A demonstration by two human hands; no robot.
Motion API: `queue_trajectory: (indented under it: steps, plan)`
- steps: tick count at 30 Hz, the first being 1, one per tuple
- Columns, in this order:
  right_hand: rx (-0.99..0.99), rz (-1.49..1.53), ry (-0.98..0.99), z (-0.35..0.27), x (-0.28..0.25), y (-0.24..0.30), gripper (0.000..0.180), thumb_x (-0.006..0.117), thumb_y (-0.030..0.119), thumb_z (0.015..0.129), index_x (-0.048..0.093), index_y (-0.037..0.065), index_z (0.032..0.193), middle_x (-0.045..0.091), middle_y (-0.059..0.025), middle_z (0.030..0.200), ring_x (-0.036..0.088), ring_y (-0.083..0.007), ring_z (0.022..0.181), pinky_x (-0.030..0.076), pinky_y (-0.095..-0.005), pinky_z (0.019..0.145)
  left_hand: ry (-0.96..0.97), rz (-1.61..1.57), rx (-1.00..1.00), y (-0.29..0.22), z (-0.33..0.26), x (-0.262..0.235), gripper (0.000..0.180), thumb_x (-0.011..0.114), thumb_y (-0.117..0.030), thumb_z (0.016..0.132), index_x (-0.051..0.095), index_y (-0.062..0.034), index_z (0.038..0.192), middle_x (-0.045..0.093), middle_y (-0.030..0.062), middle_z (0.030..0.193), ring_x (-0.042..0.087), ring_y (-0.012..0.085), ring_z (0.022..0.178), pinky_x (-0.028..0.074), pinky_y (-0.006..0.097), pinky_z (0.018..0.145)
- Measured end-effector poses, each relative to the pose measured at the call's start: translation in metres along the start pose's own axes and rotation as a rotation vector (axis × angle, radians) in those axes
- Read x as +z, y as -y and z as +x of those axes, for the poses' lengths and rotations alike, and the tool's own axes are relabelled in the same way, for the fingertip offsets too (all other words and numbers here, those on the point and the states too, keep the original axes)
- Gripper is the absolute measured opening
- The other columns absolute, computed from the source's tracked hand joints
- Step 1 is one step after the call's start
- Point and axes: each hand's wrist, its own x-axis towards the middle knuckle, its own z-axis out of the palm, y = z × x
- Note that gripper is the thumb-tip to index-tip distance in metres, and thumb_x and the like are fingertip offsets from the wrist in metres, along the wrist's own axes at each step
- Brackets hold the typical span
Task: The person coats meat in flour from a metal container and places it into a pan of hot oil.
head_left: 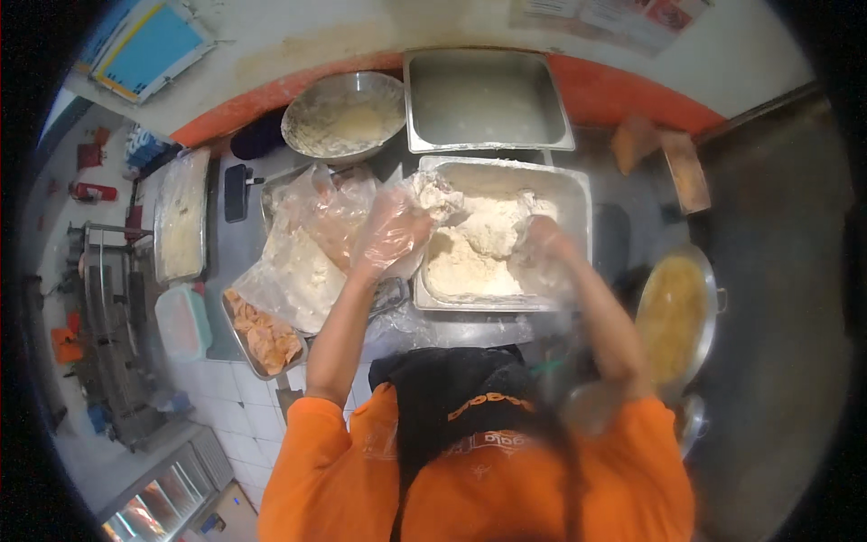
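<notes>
The pale floured lump point(437, 191) sits at the left side of the steel pan point(582, 230), just above the loose flour point(470, 271), and the left hand point(396, 228) has its fingers curled against it, the grip apparently closed around it. The right hand point(544, 242) is down at the flour on the pan's right side; it is blurred, so I cannot tell whether its grip is wide, narrow or holding anything. The lump looks light and soft, with a shaggy, uneven crust that would likely shed if squeezed or dragged; what lies under the coating is hidden. The clear plastic glove on the left hand may slip on dry powder, so a broad hold around the lump's thickest part, pressure spread over several fingers, should suit better than a pinch at a ragged edge. The flour itself should scoop easily from below with a cupped palm. The pan looks stiff and, loaded, probably heavy; of its 4 sides, 2 opposite rims would be the place to lift it from the worktop point(237, 248).
</notes>
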Motion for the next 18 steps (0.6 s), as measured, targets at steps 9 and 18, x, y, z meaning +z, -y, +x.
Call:
queue_trajectory:
  steps: [9, 18]
  plan:
    - [-0.251, -1.064, -0.184, 0.007, 0.103, 0.078, 0.041, 0.053, 0.016, 0.075, 0.053, -0.005, 0.111, 0.062, -0.0205, 0.1, 0.059, -0.0277, 0.099, 0.046, -0.0349, 0.086, 0.003, 0.02, -0.002, -0.001, -0.002, -0.005, 0.027, 0.064, -0.027, 0.07, 0.062, -0.0003, 0.074, 0.059, 0.0167, 0.079, 0.055, 0.0355, 0.077, 0.043, 0.043, 0.07]
    - [-0.322, -1.021, -0.318, -0.03, 0.053, 0.101, 0.014, 0.057, 0.012, 0.071, 0.066, 0.005, 0.078, 0.065, -0.0187, 0.087, 0.063, -0.0313, 0.083, 0.051, -0.0397, 0.069, 0.078, 0.795, 0.694, 0.01, -0.027, 0.07, 0.014, 0.054, -0.013, 0.075, 0.06, -0.0037, 0.066, 0.055, 0.0119, 0.066, 0.053, 0.0253, 0.063, 0.044, 0.034, 0.059]
